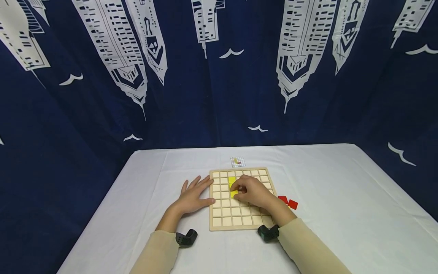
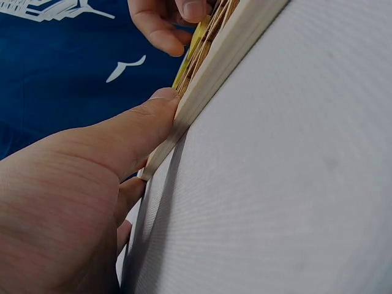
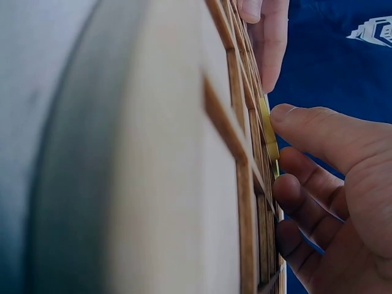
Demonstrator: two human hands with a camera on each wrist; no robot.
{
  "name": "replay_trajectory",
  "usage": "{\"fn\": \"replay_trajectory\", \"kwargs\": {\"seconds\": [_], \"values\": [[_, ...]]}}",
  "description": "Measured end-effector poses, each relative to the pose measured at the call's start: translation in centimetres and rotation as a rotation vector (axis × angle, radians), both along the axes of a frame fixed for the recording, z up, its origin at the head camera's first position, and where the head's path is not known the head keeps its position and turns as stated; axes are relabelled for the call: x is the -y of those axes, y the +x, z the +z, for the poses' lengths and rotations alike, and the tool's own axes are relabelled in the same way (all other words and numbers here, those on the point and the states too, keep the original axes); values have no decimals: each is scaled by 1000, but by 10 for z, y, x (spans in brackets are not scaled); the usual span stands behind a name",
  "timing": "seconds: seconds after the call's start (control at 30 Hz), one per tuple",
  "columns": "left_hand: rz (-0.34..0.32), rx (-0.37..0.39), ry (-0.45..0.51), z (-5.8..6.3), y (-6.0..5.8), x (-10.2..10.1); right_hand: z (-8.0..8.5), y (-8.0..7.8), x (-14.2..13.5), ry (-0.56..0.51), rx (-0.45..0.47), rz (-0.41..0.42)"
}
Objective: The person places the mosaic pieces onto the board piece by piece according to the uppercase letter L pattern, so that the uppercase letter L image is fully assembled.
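Observation:
A wooden grid board (image 1: pixel 217 225) lies on the table, with a column of yellow square tiles (image 1: pixel 232 179) in its cells. My right hand (image 1: pixel 254 192) is over the board and pinches the lowest yellow tile (image 3: pixel 268 130) between thumb and fingers, down at the grid. Parts of the yellow column are hidden behind its fingers. My left hand (image 1: pixel 192 198) rests at the board's left edge with fingers spread, its thumb (image 2: pixel 144 125) on the rim.
Red square tiles (image 1: pixel 292 204) lie just right of the board, partly behind the right forearm. A small card with a printed grid pattern (image 1: pixel 237 161) lies beyond the board. White cloth (image 1: pixel 342 182) covers the table; a dark blue curtain (image 1: pixel 212 95) hangs behind.

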State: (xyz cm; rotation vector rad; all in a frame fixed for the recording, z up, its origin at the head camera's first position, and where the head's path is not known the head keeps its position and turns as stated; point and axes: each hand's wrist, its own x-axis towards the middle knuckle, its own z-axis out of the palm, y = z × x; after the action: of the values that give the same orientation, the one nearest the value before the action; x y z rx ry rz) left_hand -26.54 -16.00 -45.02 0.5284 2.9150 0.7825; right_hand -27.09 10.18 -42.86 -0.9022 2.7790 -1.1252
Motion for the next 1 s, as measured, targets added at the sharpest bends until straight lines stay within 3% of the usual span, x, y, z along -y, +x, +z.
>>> {"fn": "replay_trajectory", "kwargs": {"seconds": [0.6, 1.0], "values": [[7, 0, 6, -2, 1, 1, -1, 3, 1, 1, -9, -10], [8, 0, 3, -1, 1, 0, 3, 8, -19, -42, -56, -21]]}}
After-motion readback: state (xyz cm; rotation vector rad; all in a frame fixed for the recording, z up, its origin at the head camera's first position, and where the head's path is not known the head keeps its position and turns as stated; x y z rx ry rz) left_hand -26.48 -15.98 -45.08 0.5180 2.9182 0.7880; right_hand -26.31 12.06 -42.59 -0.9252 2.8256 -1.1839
